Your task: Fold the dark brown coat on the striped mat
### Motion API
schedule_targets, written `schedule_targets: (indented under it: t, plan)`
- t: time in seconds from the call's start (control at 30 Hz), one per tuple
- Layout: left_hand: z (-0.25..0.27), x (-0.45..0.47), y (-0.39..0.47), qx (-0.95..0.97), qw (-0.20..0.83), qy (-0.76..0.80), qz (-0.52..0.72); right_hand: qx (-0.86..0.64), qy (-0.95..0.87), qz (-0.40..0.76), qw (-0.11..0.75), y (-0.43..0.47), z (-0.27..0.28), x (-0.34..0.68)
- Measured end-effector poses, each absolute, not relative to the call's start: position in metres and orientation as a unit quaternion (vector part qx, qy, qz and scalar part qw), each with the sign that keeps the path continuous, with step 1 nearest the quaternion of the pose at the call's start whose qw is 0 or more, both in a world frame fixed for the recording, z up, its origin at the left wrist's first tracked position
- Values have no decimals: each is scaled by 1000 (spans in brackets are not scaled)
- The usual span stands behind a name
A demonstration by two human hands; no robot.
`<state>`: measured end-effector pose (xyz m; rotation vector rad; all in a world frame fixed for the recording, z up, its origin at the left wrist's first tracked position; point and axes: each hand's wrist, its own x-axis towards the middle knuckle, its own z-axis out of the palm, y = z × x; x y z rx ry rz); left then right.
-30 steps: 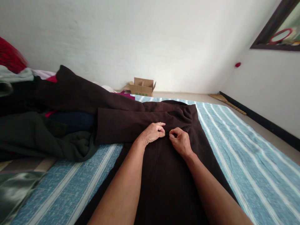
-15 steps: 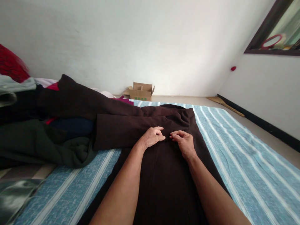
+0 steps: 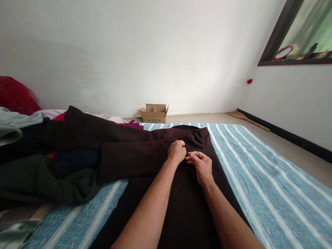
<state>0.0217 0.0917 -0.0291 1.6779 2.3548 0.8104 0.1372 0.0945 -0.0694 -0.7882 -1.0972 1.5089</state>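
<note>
A dark brown coat (image 3: 192,204) lies spread in front of me, with sleeve-like parts stretching off to the left. My left hand (image 3: 177,151) is closed on the coat's upper middle, its fingertips turned away from view. Right beside it, my right hand (image 3: 201,164) pinches at the same spot with thumb and fingers together. The small bit of cloth or fastening between the fingertips is too dark to make out. Under the coat is a blue and white striped bed cover (image 3: 241,162).
Heaped clothes (image 3: 38,180) cover the left side, one end of the coat resting on them. A red bundle (image 3: 17,95) sits behind. Against the far wall stands an open cardboard box (image 3: 155,114). A framed window opening with a red-rimmed mirror (image 3: 284,52) is at upper right.
My left hand has moved right, close to my right hand, and its fingers have curled shut. My right hand keeps its pinch. The view has tilted up slightly.
</note>
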Motion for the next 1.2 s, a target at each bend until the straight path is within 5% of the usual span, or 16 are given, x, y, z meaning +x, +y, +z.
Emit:
schedule_targets:
  t: [0.33,0.53,0.7,1.2]
  plan:
    - [-67,30,99,581,44,775,244,-396,-546,508,536,104,-63,145]
    - [-68,33,99,580,56,781,225,-400,-747,374,378,155,-49,141]
    - [-71,34,100,564,72,793,218,-363,-805,371,289,199,-51,132]
    - [-70,36,101,560,88,801,192,-323,-855,364,179,223,-59,125]
